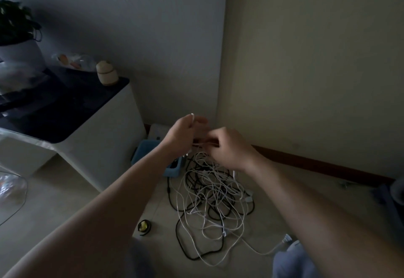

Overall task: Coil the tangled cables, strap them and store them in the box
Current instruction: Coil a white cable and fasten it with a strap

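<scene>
Two bare arms reach out over the floor [76, 190]. The left hand [184, 132] is up high, its fingers curled round a thin white cable [192, 115]. The right hand [227, 146] is just beside it, a bit lower, pinching cable too.

A white cabinet [105, 142] with round corners stands close on the left. The blue box [148, 153] sits by the wall corner, partly behind the left arm. A small black and yellow roll [144, 226] lies on open floor. The tangled cables [214, 194], thin, white and black, make a loopy heap under the hands.
</scene>
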Motion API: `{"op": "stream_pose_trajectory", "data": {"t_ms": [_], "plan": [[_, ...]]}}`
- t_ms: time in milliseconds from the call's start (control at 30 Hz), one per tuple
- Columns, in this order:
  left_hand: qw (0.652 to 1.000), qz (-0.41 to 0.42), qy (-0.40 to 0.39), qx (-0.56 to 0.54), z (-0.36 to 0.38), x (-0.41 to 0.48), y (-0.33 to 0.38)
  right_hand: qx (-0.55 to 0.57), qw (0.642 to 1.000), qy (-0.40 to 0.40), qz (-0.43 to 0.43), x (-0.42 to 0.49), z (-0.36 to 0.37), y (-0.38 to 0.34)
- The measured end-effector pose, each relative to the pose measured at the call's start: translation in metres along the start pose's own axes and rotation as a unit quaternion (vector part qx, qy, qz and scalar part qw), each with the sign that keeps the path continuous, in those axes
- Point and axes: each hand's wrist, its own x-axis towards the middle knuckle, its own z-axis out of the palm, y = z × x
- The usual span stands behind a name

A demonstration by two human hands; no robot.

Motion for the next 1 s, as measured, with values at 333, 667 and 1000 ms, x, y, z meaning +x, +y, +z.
{"op": "stream_pose_trajectory", "data": {"t_ms": [333,667,1000], "plan": [[0.963,-0.170,-0.190,-0.088,0.009,-0.014,0.008,0.044,0.984,0.169,-0.034,-0.004,-0.026,0.010],[0.919,-0.138,-0.226,-0.291,0.005,-0.015,0.008,0.157,0.978,0.130,0.046,0.004,-0.014,0.032],[0.873,-0.103,-0.082,-0.469,-0.003,-0.017,0.017,0.139,0.962,-0.162,0.172,-0.001,0.017,0.034]]}}
